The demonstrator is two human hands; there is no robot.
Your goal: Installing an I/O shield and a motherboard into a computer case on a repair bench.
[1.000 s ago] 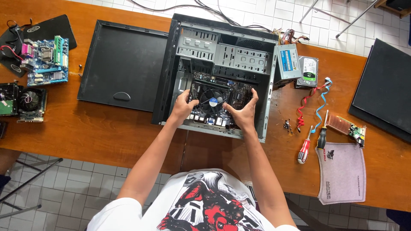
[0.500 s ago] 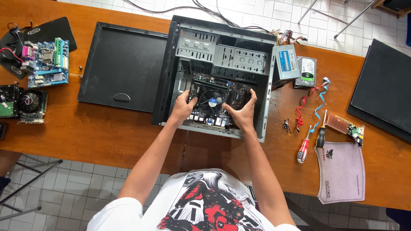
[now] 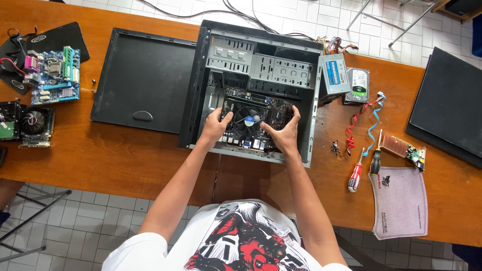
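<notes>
Motherboard [image 3: 253,123] sits inside the open case [image 3: 258,55], both hands' grip on its sides

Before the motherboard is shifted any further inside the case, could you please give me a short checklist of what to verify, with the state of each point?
1. Left hand on the motherboard left edge: ok.
2. Right hand on its right edge: ok.
3. Fingers clear of the cooler fan: ok, both thumbs lie beside it.
4. Side panel off, out of the way: ok, flat on the table left of the case.
5. Power supply cables clear of the board: cannot tell.
6. Screwdrivers within reach: ok, to the right.
</notes>
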